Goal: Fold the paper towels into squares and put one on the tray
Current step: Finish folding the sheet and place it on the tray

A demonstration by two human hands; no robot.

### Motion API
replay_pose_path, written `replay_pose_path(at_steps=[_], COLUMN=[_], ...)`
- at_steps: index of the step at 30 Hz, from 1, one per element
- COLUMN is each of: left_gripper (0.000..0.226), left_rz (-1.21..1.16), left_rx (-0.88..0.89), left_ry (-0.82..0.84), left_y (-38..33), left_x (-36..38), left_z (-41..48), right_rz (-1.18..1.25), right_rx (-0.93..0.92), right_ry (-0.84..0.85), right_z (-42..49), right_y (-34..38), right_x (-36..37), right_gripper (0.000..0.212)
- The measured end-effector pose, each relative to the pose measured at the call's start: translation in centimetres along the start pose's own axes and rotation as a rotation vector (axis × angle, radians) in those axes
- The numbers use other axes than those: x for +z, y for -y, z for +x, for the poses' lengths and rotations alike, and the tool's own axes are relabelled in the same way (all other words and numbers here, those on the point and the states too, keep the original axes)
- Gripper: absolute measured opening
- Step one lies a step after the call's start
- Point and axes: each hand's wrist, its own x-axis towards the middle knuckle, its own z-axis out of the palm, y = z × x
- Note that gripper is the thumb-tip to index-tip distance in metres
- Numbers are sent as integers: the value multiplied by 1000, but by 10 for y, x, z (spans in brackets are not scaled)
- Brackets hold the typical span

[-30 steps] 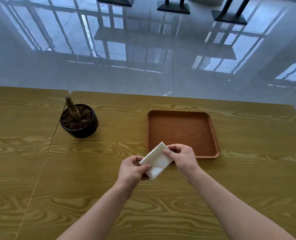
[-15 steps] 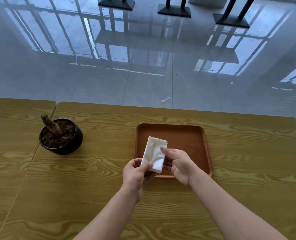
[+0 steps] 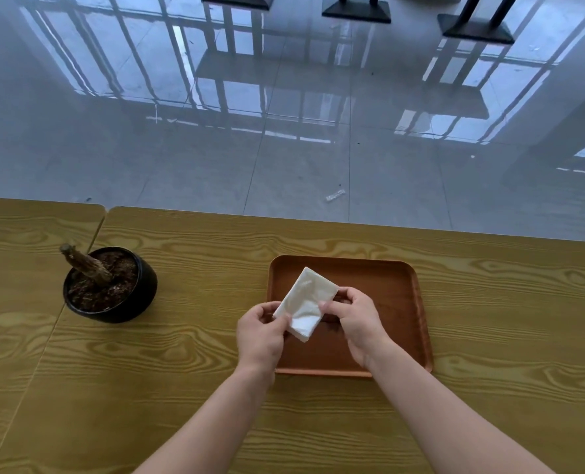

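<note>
A folded white paper towel is held above the left part of the brown wooden tray. My left hand pinches its lower left edge, over the tray's left rim. My right hand pinches its right edge, over the tray's inside. The towel is tilted, its far corner pointing away from me. Whether it touches the tray floor is hidden by my hands.
A black pot of soil with a cut stump stands on the left of the yellow wood-grain table. A seam splits off a second table at the left. Beyond the far edge lies glossy tiled floor.
Both hands have carried the folded towel away from me, from in front of the tray to above its left part. The view has shifted, so the pot and tray sit lower.
</note>
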Motion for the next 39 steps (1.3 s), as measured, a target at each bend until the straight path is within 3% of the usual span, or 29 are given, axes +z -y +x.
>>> replay_pose_path(at_steps=[6,13,18,22,32,39], left_gripper=[21,35,43,32,26,33], left_rz=[364,201,365,460,821,795], left_rx=[184,83,167,284,546,602], left_ry=[40,-4,6,-28,-59,-59], left_y=[-23,-29,-19,-25,-30,-21], left_x=[3,17,13,18,24,20], left_z=[28,40,38,43,55,50], right_rz=[-72,147,199,182,-219,-412], right_rx=[-16,71,109,98,9,-68], right_ry=[-96,-191,-205,-230,-223,-261], right_z=[15,26,32,33,31,32], right_y=[5,2,0,-1,-7,-3], right_x=[-9,-6,-3,3,5,10], right_gripper=[8,9,10,10,22,21])
